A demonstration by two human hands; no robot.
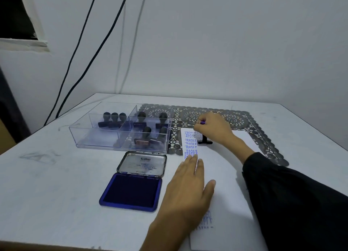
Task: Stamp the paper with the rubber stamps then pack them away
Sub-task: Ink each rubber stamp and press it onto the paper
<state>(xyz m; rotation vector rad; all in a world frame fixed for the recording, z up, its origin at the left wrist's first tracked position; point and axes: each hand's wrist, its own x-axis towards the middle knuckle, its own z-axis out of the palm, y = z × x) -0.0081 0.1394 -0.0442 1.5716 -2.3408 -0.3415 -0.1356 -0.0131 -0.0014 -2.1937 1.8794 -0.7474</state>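
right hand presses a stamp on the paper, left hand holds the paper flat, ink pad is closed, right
No: the head view shows the ink pad open, lid folded back. The right hand does grip a stamp on the paper, and the left hand lies flat on it.

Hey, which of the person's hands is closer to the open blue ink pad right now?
Left. The left hand lies flat on the paper, just right of the ink pad. The right hand is farther back, gripping a rubber stamp.
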